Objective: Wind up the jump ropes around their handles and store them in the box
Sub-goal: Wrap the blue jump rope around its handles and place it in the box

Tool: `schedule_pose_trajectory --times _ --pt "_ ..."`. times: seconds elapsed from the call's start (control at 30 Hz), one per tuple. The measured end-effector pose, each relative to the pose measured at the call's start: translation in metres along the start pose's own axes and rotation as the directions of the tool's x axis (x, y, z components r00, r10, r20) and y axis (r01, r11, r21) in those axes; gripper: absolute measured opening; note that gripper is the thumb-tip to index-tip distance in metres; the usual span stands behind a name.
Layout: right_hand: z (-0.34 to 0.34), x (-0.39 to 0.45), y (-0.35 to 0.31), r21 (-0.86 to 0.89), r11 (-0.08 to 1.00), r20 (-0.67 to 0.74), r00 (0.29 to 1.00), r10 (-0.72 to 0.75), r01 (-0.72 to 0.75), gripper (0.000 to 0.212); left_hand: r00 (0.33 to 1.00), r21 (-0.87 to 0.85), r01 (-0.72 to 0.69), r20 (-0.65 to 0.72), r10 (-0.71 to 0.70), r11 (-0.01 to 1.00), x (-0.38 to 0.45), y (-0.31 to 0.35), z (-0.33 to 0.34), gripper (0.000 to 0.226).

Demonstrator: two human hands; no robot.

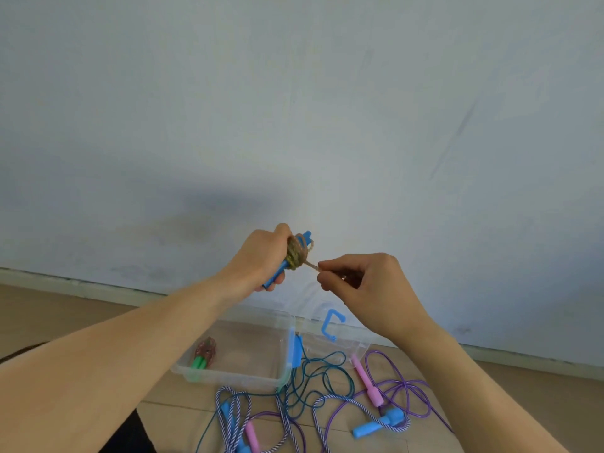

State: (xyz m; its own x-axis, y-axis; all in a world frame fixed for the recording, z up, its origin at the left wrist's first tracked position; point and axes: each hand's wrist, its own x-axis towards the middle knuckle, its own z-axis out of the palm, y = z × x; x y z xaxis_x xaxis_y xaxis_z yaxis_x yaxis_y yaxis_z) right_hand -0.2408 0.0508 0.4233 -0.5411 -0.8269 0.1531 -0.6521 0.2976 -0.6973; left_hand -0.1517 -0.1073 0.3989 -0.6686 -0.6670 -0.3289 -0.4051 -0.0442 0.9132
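Note:
My left hand [261, 259] grips a pair of blue handles [277, 274] held up in front of the wall, with an olive-brown rope [298, 253] wound thickly round them. My right hand [359, 282] pinches the free end of that rope just to the right of the bundle. Below on the floor stands a clear plastic box [228, 376] holding one wound rope with green handles [204, 356]. Its lid with a blue handle [331, 325] lies open to the right.
Several loose ropes lie tangled on the wooden floor in front of the box: a teal rope [322, 377], a purple rope with pink handles [367, 380], and a blue-and-white striped rope with blue handles [376, 426]. A pale wall rises right behind.

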Motion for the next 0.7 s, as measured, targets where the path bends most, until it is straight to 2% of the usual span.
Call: schedule_pose_trajectory --times 0.1,0.17,0.27,0.33,0.4,0.5,0.57,0.6,0.67,0.7 --pt "0.001 -0.002 -0.002 -0.125 0.965 -0.051 0.969 -0.240 0.232 0.011 0.974 0.250 -0.208 -0.038 0.224 0.946 -0.005 -0.007 0.006 0.043" --pt "0.003 -0.002 -0.002 -0.236 0.892 -0.027 0.915 -0.402 0.385 0.007 0.954 0.412 -0.277 0.012 0.298 0.868 -0.007 -0.009 0.007 0.047" --pt "0.005 -0.003 0.000 -0.271 0.840 0.033 0.877 -0.480 0.470 0.007 0.951 0.515 -0.303 0.214 0.222 0.802 -0.008 -0.009 0.005 0.054" --pt "0.005 -0.004 0.001 -0.250 0.837 0.032 0.868 -0.496 0.488 0.005 0.922 0.526 -0.318 0.364 0.128 0.789 -0.008 -0.010 -0.001 0.071" --pt "0.004 -0.005 -0.001 -0.223 0.847 0.027 0.872 -0.489 0.482 0.003 0.867 0.490 -0.321 0.497 0.043 0.810 -0.008 -0.010 -0.008 0.097" --pt "0.001 -0.004 -0.004 -0.150 0.889 -0.057 0.894 -0.444 0.432 0.024 0.759 0.414 -0.319 0.650 -0.032 0.853 -0.012 -0.004 -0.018 0.115" --pt "-0.004 -0.001 -0.006 0.038 0.940 -0.151 0.931 -0.331 0.340 0.028 0.649 0.302 -0.317 0.760 -0.026 0.899 -0.016 0.001 -0.019 0.116" --pt "-0.007 0.000 -0.007 0.168 0.944 -0.163 0.952 -0.258 0.285 0.027 0.573 0.207 -0.304 0.819 0.005 0.930 -0.017 0.001 -0.017 0.115" --pt "-0.009 0.002 -0.009 0.426 0.884 -0.103 0.981 -0.165 0.193 0.024 0.429 -0.003 -0.240 0.897 0.109 0.971 -0.018 -0.002 -0.011 0.109" --pt "-0.009 0.002 -0.011 0.533 0.834 -0.055 0.990 -0.133 0.141 0.024 0.389 -0.088 -0.196 0.907 0.160 0.977 -0.019 -0.003 -0.008 0.105"
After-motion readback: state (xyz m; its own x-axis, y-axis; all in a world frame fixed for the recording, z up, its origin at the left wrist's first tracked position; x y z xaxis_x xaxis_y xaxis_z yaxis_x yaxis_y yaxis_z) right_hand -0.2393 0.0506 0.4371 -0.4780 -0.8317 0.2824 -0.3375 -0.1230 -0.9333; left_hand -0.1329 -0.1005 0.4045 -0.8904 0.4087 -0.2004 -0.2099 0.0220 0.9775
